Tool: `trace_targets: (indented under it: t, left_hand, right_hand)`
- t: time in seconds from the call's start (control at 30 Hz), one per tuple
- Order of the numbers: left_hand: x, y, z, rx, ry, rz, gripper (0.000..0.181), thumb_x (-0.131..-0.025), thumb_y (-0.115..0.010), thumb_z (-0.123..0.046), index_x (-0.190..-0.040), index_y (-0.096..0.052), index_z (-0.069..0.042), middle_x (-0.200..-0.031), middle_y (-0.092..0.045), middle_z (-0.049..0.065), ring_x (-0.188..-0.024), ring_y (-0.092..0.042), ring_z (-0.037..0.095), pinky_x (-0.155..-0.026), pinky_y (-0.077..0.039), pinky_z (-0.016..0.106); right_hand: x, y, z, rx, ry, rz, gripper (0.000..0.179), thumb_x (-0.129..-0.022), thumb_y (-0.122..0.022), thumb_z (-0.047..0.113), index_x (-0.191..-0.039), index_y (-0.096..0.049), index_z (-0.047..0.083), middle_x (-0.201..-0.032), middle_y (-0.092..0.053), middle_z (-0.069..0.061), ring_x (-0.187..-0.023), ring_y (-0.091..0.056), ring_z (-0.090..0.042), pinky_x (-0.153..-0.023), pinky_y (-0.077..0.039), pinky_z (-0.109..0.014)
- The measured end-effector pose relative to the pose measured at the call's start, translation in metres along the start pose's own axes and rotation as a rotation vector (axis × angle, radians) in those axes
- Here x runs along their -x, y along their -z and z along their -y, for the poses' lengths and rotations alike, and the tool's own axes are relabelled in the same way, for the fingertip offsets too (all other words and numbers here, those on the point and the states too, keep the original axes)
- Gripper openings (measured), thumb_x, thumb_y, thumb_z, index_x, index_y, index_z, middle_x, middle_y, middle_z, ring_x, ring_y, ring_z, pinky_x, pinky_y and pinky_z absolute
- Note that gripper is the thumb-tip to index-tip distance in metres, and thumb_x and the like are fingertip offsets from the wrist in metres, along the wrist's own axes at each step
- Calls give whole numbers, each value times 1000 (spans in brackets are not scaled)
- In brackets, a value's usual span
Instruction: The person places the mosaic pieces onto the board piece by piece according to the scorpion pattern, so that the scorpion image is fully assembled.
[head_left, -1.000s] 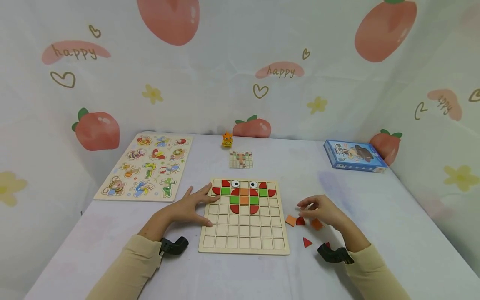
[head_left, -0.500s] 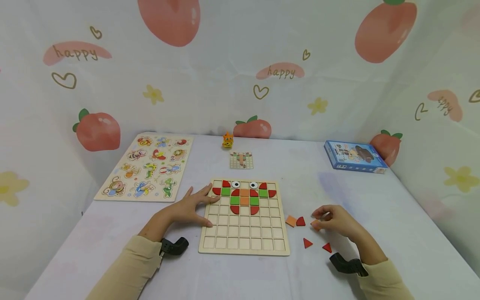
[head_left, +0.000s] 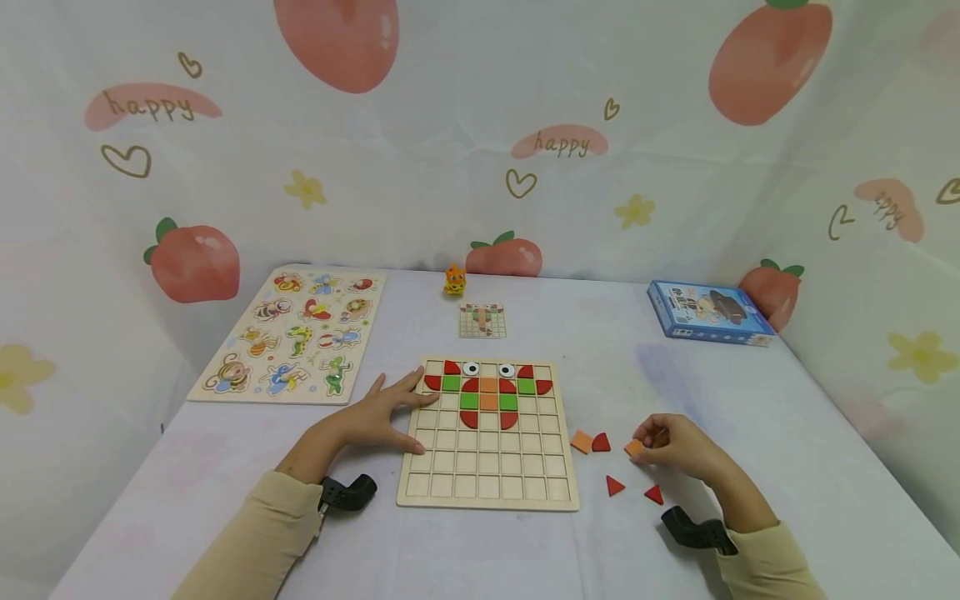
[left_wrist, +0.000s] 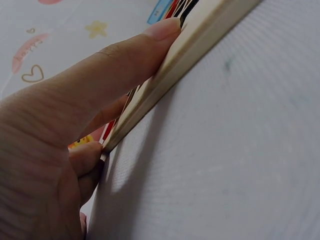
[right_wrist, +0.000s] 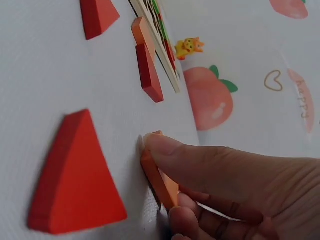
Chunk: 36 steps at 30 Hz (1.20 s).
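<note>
A wooden grid board [head_left: 489, 484] lies in the middle of the table, with red, green and orange tiles and two eye pieces in its upper rows. My left hand [head_left: 377, 417] rests on the board's left edge, thumb and fingers spread; the left wrist view shows the thumb [left_wrist: 125, 62] on top of the rim. To the right of the board, my right hand [head_left: 675, 443] pinches an orange square tile [right_wrist: 161, 180] between thumb and fingers, low at the tabletop. Near it lie a red quarter-round tile [head_left: 602, 442], another orange square [head_left: 582, 442] and two red triangles [head_left: 615, 485].
Behind the board lies a small pattern card [head_left: 482, 321], with an orange toy figure [head_left: 454, 280] beyond it. An insect picture puzzle [head_left: 292, 333] lies at the back left. A blue box [head_left: 710, 312] is at the back right, before a printed curtain.
My right hand has moved right and slightly nearer, from above the red quarter-round to the orange square, and now pinches it. My left hand has stayed on the board.
</note>
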<state>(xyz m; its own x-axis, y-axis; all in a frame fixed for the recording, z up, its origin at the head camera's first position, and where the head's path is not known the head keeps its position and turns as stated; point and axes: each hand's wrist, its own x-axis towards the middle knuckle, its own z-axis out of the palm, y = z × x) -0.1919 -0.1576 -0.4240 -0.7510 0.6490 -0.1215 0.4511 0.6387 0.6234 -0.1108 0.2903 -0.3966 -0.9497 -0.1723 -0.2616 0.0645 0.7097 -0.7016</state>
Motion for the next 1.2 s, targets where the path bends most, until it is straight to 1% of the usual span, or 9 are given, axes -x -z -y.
trace_targets:
  t: [0.17, 0.4, 0.53, 0.73, 0.9, 0.97, 1.13, 1.2]
  left_hand:
    - [0, 0, 0, -3, -1, -2, 87, -66, -77, -53, -140, -43, -22, -158, -4, 9, -146, -5, 28, -113, 13, 56]
    - [1, 0, -1, 10, -1, -3, 87, -66, -77, -52, -140, -44, -21, -158, -5, 9, -146, -5, 28, -113, 14, 56]
    - [1, 0, -1, 9, -2, 0, 87, -66, -77, -53, -140, -44, -21, -158, -5, 9, -146, -5, 28, -113, 13, 56]
    - [0, 0, 0, 9, -6, -6, 87, -66, -77, -52, -140, -44, -21, -158, -5, 10, -146, -5, 29, -113, 13, 56]
    - [1, -1, 0, 5, 5, -4, 87, -66, -77, -53, -140, -44, -22, -158, -5, 10, -146, -5, 29, -113, 13, 56]
    - [1, -1, 0, 9, 8, -1, 87, -66, -77, -52, -140, -44, -22, -158, -5, 9, -146, -5, 28, -113, 13, 55]
    - [1, 0, 0, 11, 9, -2, 87, -66, -77, -52, -140, -44, -22, -158, -4, 9, -146, -4, 28, -113, 14, 55]
    - [1, 0, 0, 7, 5, -6, 87, -66, -77, -52, -140, -44, -22, -158, -5, 9, -146, -5, 28, -113, 14, 55]
  right_hand:
    - [-4, 1, 0, -38, 45, 21, 31, -77, -75, 16, -94, -56, -2, -81, -58, -6, -72, -52, -14, -60, -46, -20]
    - [-14, 1, -3, -85, 6, 12, 34, -80, -73, 21, -96, -56, -2, -76, -57, -2, -66, -53, -12, -57, -46, -22]
    - [-17, 0, -2, -109, 25, 12, 34, -81, -72, 21, -97, -55, -3, -76, -57, -2, -65, -53, -11, -57, -48, -22]
    - [-23, -4, 9, -138, 35, 16, 33, -82, -71, 21, -97, -54, -3, -75, -57, -1, -64, -53, -10, -57, -49, -22]
    - [-31, -9, 18, -166, 87, 51, 33, -83, -70, 18, -98, -53, -5, -75, -57, -2, -64, -53, -11, -57, -48, -24]
    - [-33, -12, 22, -173, 96, 64, 33, -83, -70, 18, -97, -52, -5, -74, -57, -2, -62, -52, -11, -56, -47, -25]
    - [-41, -20, 32, -168, 101, 83, 31, -82, -71, 19, -96, -53, -3, -71, -58, -2, -62, -53, -13, -56, -48, -26]
    - [-44, -22, 37, -163, 112, 89, 31, -82, -71, 19, -97, -54, -2, -72, -58, -2, -64, -54, -14, -57, -49, -27]
